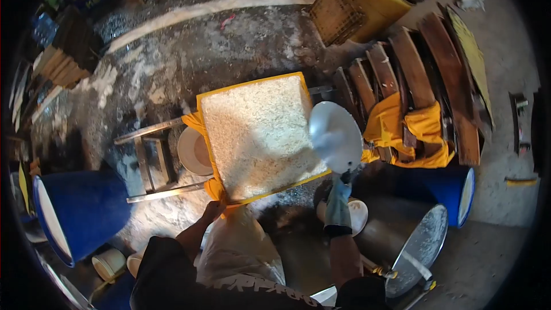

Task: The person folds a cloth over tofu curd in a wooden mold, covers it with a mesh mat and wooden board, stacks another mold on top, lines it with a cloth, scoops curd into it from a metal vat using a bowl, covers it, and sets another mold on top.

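A square mass of white curd-like material [258, 132] lies in the middle, framed by orange cloth [198, 121] that shows along its edges. My bare left hand [213, 209] is closed on a bunched corner of that cloth, at the near left corner. My right hand [338, 209], in a grey-green glove, grips the handle of a large round metal scoop [336, 138]. The shiny disc of the scoop is at the right edge of the white mass and overlaps it a little. Whether it touches the mass, I cannot tell.
Below the mass is a metal-railed stand [149, 132], with a round bucket [194, 152] beside it. Blue drums [86, 212] stand left and right. Wooden frames [413, 69] with orange cloths [427, 132] lean at right. A steel vat [425, 235] is near my right arm.
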Demonstrator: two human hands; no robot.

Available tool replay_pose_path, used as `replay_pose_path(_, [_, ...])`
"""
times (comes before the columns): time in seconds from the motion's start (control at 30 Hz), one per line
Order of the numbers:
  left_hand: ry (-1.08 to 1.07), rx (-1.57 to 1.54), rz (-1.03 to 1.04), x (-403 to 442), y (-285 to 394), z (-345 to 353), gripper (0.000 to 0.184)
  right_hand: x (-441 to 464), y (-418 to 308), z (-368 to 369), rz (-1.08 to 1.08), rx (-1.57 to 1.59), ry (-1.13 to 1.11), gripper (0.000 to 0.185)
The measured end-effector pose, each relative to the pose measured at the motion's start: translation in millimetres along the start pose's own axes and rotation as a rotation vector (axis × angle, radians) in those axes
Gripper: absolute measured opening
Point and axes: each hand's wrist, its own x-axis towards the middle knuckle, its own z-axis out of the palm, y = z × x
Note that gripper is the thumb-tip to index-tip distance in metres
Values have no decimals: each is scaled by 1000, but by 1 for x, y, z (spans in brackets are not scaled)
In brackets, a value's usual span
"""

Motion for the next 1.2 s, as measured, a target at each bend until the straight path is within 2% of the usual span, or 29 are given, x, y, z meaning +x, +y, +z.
replay_pose_path(0.07, [109, -847, -181, -8, 6, -2, 27, 28, 23, -43, -269, 9, 176, 30])
replay_pose_path(0.1, [103, -961, -235, -24, 32, -17, 26, -56, -50, -57, -100, 24, 251, 34])
replay_pose_path(0.13, [111, -936, -218, -27, 26, -19, 26, -142, -125, -75, 88, -21, 317, 39])
replay_pose_path(0.2, [-129, -942, -191, -22, 7, -17, 27, -113, -52, -149, -234, 5, 382, 45])
replay_pose_path(0.23, [-198, -960, -385, -47, 45, -32, 26, -96, -10, -190, -390, 14, 410, 48])
replay_pose_path(0.27, [-185, -943, -372, -53, 40, -34, 26, -96, 21, -226, -530, 25, 437, 50])
replay_pose_path(0.3, [-373, -829, -195, -50, 24, -33, 26, -111, 41, -265, -450, 6, 398, 48])
replay_pose_path(0.37, [-588, -785, -412, -84, 63, -45, 27, -166, 54, -330, -365, -128, 390, 42])
replay_pose_path(0.4, [-570, -773, -401, -90, 65, -43, 27, -197, 52, -351, -358, -245, 421, 37])
replay_pose_path(0.43, [-586, -674, -422, -92, 62, -37, 29, -186, 101, -391, -384, -21, 328, 33])
replay_pose_path(0.47, [-599, -577, -447, -98, 58, -34, 31, -188, 140, -419, -399, 29, 287, 29])
replay_pose_path(0.5, [-281, -474, -362, -156, 107, -40, 30, -188, 181, -448, -412, 80, 246, 24])
replay_pose_path(0.53, [-264, -471, -358, -161, 100, -35, 30, -206, 183, -464, -399, -210, 302, 19])
replay_pose_path(0.57, [-127, -492, -175, -157, 82, -26, 29, -222, 188, -481, -381, -499, 363, 15])
replay_pose_path(0.6, [7, -503, 7, -147, 57, -17, 30, -255, 173, -482, -319, -957, 455, 11])
replay_pose_path(0.63, [30, -637, 92, -137, 33, -15, 28, -278, 157, -481, -294, -1023, 495, 5])
replay_pose_path(0.67, [34, -624, 98, -144, 40, -14, 28, -284, 160, -489, -289, -1009, 495, 5])
replay_pose_path(0.73, [145, -1328, 240, -158, 61, 0, 23, -292, 171, -508, -259, -1088, 492, 4])
replay_pose_path(0.77, [235, -1343, 112, -168, 83, -2, 18, -290, 179, -515, -233, -1002, 476, 7])
replay_pose_path(0.8, [226, -1336, 115, -179, 97, -6, 18, -286, 180, -519, -225, -997, 483, 7])
replay_pose_path(0.87, [341, -1052, -248, -211, 127, -13, 20, -288, 180, -524, -223, -1026, 402, 13])
replay_pose_path(0.9, [371, -914, -342, -186, 98, -10, 23, -282, 180, -524, -175, -1043, 356, 17])
replay_pose_path(0.93, [362, -898, -343, -172, 69, -15, 23, -278, 176, -522, -129, -1059, 309, 22])
replay_pose_path(1.0, [-213, -931, -239, -161, 37, -30, 24, -281, 153, -510, -88, -1056, 240, 25])
replay_pose_path(1.13, [-322, -705, -230, -231, 71, -44, 22, -258, 154, -499, 1, -1137, 116, 31])
replay_pose_path(1.2, [-184, -691, 70, -256, 83, -37, 26, -247, 139, -491, 18, -1391, 59, 35])
